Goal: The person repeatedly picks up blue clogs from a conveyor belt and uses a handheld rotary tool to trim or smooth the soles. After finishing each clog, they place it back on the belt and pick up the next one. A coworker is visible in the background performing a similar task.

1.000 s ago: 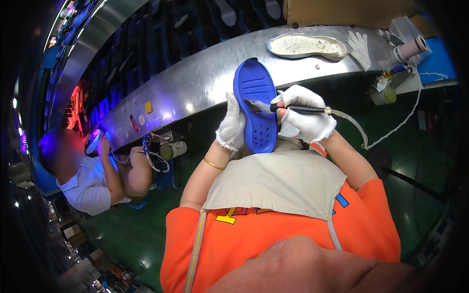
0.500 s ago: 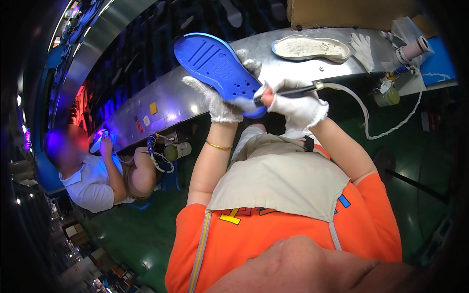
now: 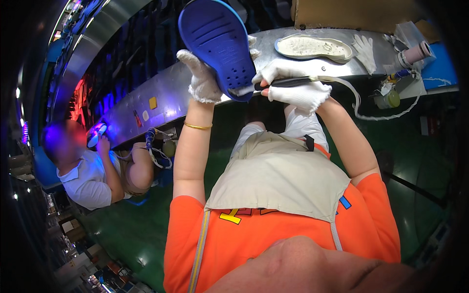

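Note:
A blue shoe sole (image 3: pixel 215 46) is held up in my left hand (image 3: pixel 201 78), which wears a white glove. The palm and thumb are at the sole's near left side, and fingertips show past its far right edge. My right hand (image 3: pixel 300 95), in a white glove with bare fingertips, grips the black handle of a brush (image 3: pixel 288 82). A pale hose (image 3: pixel 337 80) runs from the handle's back end. The brush's pale tip touches or nearly touches the sole's near end, beside a group of small holes.
On the metal bench (image 3: pixel 266 41) lie a cream sole (image 3: pixel 312 48) and a spare white glove (image 3: pixel 364 51). A pink roll (image 3: pixel 417 52) and a jar (image 3: pixel 390 99) are at the right. To the left, a co-worker (image 3: pixel 90 171) sits holding a lit shoe part.
The blue sole and my left hand have moved up and away, the sole now more upright. My right hand has shifted slightly, and the brush tip stays by the sole's near end.

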`<state>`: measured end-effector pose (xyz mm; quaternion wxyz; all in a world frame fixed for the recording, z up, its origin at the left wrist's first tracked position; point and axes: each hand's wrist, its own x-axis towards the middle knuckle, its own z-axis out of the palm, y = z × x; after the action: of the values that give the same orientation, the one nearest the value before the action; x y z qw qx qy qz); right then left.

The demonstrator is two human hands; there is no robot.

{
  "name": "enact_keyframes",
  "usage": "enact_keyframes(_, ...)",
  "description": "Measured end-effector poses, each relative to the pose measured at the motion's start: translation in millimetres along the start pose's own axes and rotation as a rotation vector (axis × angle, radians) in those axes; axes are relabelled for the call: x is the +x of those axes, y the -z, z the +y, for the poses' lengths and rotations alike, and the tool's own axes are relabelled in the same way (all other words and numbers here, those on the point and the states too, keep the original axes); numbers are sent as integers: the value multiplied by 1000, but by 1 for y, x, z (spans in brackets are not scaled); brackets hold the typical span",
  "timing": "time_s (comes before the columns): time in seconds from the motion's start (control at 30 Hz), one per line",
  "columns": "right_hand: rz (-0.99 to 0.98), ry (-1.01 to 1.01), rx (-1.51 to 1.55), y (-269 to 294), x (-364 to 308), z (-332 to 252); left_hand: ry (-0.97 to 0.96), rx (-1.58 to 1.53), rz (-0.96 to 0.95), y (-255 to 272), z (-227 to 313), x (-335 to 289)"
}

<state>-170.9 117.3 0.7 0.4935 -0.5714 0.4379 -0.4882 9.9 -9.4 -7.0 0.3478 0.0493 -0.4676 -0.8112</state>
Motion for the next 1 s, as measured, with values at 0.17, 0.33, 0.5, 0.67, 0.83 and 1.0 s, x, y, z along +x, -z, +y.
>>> enact_keyframes(0.17, -206, -130, 54, 13, 3, 2, 130, 338, 115, -11, 9, 9)
enact_keyframes(0.33, -1, -24, 33, 4, 8, -3, 257, 390, 256, -8, 9, 15)
enact_keyframes(0.5, -35, -29, -161, 1, 6, -1, 479, 426, 335, -9, 17, 20)
enact_keyframes(0.67, 49, -34, -19, 7, 15, -2, 533, 336, 415, -10, 16, 21)
enact_keyframes(0.83, -56, -18, -166, 10, 16, 3, 582, 341, 439, -3, 20, 23)
enact_keyframes(1.0, 65, -84, -46, 15, 25, -4, 542, 491, 470, -6, 18, 24)
